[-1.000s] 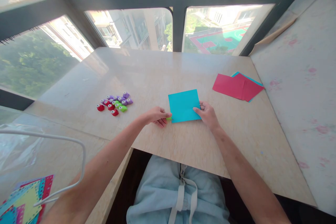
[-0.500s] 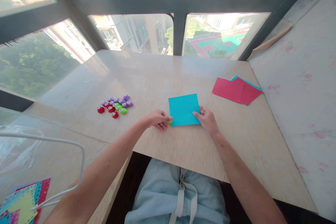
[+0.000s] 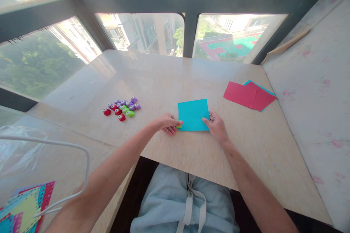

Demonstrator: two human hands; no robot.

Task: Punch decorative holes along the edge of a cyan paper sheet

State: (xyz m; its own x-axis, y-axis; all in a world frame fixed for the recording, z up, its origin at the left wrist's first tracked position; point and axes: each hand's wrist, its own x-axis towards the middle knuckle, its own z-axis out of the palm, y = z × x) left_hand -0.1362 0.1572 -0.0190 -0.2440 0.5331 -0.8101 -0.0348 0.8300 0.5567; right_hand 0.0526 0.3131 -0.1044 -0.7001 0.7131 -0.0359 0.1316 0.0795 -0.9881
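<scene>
Blue card: a plain blue card (image 3: 193,111) is held at both sides, near the front edge of the pale tabletop (image 3: 164,78); whether its underside is touching the surface cannot be told.
Left hand: the lower left corner of the card is met by the left hand (image 3: 168,123), in which a small green piece (image 3: 179,127) is pinched, mostly hidden by the thumb and fingers.
Right hand: the card's right edge is gripped by the right hand (image 3: 217,125), with the thumb laid on top and the fingers partly hidden at the edge.
Small coloured pieces: to the left, well apart from the card, purple pieces (image 3: 129,105), red pieces (image 3: 117,111) and green pieces (image 3: 130,114) are grouped close together.
Red cards: at the far right, red cards (image 3: 240,94) are overlapped, with a blue edge seen beneath.
Perforated sheets: at the lower left, hole-edged sheets (image 3: 28,204) in several colours are piled, partly crossed by a bent white rod (image 3: 86,164).
Clear plastic: crumpled clear plastic (image 3: 16,153) is seen behind the sheets.
</scene>
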